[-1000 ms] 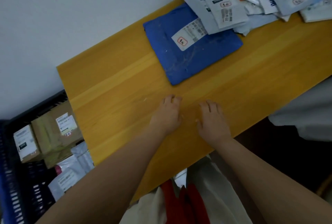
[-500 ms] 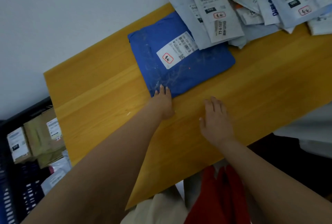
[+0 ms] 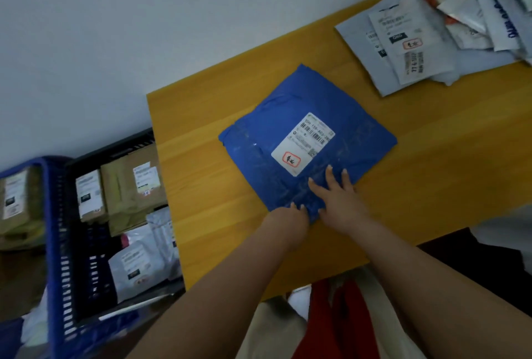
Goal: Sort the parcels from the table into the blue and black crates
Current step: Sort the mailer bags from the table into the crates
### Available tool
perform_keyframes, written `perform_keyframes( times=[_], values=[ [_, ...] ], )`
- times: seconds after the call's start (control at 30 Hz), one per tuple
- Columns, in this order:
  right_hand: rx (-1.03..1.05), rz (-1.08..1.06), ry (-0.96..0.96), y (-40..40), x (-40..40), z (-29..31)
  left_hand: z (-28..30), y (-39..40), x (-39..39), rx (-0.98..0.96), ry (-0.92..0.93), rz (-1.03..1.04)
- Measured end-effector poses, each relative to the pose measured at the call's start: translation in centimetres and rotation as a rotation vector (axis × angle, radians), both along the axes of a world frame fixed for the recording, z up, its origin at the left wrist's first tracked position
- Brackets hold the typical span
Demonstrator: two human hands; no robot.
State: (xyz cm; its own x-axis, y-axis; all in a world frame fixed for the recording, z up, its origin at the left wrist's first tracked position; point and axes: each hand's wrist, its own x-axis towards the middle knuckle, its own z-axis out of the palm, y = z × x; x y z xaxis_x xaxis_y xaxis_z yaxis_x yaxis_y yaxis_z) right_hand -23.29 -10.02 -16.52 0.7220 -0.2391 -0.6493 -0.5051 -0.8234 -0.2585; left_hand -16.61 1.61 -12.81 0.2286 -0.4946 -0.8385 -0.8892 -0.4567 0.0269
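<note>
Two hands, left hand (image 3: pixel 290 219) and right hand (image 3: pixel 338 200), touch one blue parcel (image 3: pixel 305 139)

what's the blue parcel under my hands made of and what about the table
Blue parcel: looks like a thin plastic mailer bag, slightly glossy, judging by its creases, scuffs and light sheen. Table: appears to be wood or wood-look laminate with a smooth yellowish finish; straight grain lines show, but which one can't be told.

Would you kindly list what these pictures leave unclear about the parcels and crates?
- Blue parcel label: head view, print blurred.
- Left hand fingertips: curled at the parcel's edge, grip uncertain.
- Parcel pile: cut off by the right edge.
- Blue crate: cut off at the left.
</note>
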Motion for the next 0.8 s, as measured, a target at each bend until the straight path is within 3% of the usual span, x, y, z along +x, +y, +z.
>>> perform_keyframes(
  times=[0.17, 0.27, 0.43, 0.5, 0.63, 0.8],
  values=[
    [-0.008, 0.108, 0.088, 5.4, -0.3, 0.5, -0.1, 7.6, -1.2, -0.069, 0.145, -0.039],
    [-0.025, 0.125, 0.112, 9.1, -1.4, 0.6, 0.2, 12.3, -1.3, -0.222, 0.228, 0.122],
    [-0.023, 0.099, 0.12, 13.6, -3.8, 0.7, -0.1, 19.1, 0.9, -0.671, -0.011, 0.361],
    [-0.005, 0.074, 0.128, 15.0, -4.5, 0.9, -0.7, 21.1, 1.9, -0.627, -0.106, 0.316],
    [-0.026, 0.032, 0.125, 17.1, -5.7, 1.0, -2.1, 24.0, 2.1, -0.37, -0.019, 0.321],
    [-0.107, -0.051, 0.098, 18.2, -7.8, 0.9, -3.0, 26.4, -1.5, -0.328, -0.088, 0.211]
  ],
)
